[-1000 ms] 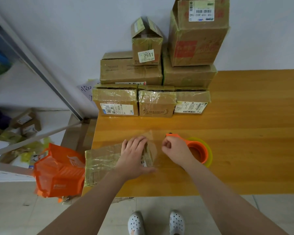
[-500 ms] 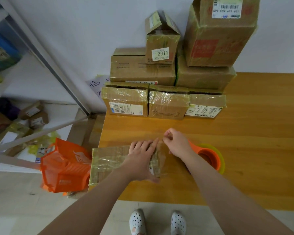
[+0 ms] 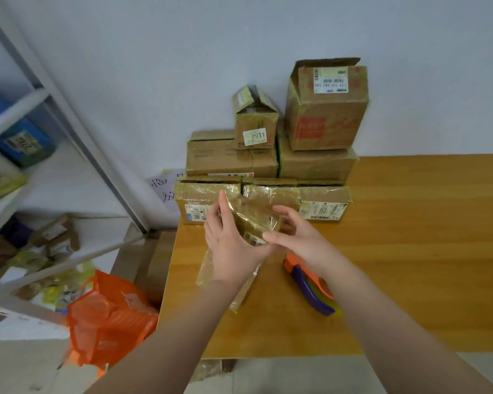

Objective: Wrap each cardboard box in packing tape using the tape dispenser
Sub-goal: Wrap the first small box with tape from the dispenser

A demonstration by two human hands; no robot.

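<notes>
I hold a flat, tape-covered cardboard box (image 3: 254, 223) lifted and tilted up over the wooden table (image 3: 410, 251). My left hand (image 3: 231, 245) grips its left side from below. On the right side my right hand (image 3: 299, 237) has its fingers against the box's edge. The orange and purple tape dispenser (image 3: 310, 285) lies on the table beneath my right forearm, with nobody holding it. Part of the box hangs down behind my left wrist.
Three taped boxes (image 3: 322, 203) stand in a row at the back of the table, with bigger boxes (image 3: 325, 109) stacked behind against the wall. An orange bag (image 3: 108, 317) sits on the floor to the left, beside a white shelf (image 3: 40, 155).
The box was lying flat under my left hand; now both hands have raised and tilted it. My right hand let go of the tape dispenser, which now lies on its side.
</notes>
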